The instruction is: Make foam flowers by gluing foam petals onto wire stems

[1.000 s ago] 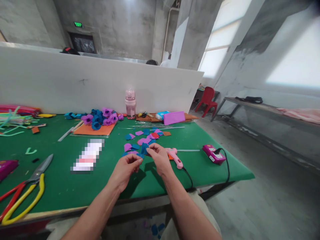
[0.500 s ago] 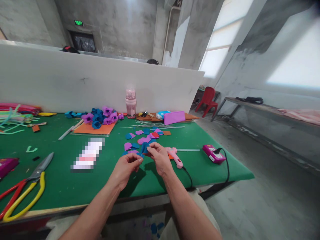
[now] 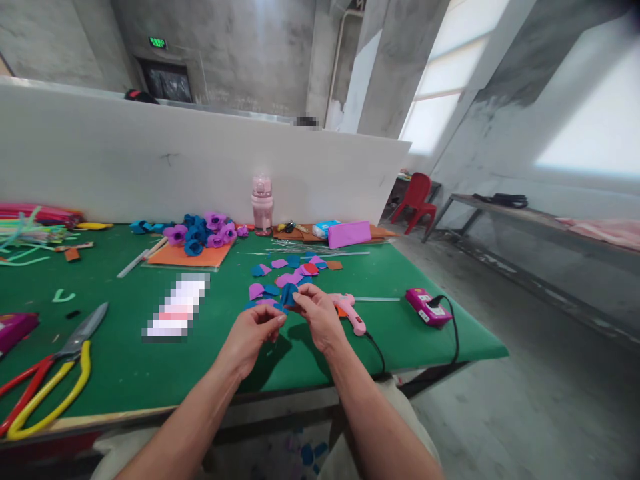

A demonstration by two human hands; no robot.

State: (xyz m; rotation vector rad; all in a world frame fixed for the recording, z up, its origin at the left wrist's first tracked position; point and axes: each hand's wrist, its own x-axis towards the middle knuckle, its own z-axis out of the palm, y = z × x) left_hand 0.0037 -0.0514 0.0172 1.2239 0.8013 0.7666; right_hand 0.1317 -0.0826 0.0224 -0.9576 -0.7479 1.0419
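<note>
Over the green table, my right hand (image 3: pixel 320 315) pinches a small blue foam flower (image 3: pixel 289 295) made of curled petals. My left hand (image 3: pixel 253 337) is closed just below and left of it, thumb and forefinger pressed together near the flower's base. What those left fingertips hold, if anything, is too small to make out. Loose purple petals (image 3: pixel 287 280) and blue petals (image 3: pixel 271 291) are scattered behind both hands. Right beside my right hand lies a pink glue gun (image 3: pixel 354 317), partly hidden by that hand.
Scissors with red and yellow handles (image 3: pixel 75 360) lie at left. Finished flowers (image 3: pixel 200 235) rest on an orange sheet (image 3: pixel 183 259). A pink bottle (image 3: pixel 262 207) stands against the white partition (image 3: pixel 200 160). The glue gun's cord hangs over the front edge; a purple box (image 3: pixel 427 308) sits at right.
The blue flower has turned slightly in my right fingers. Both hands stay nearly in the same place.
</note>
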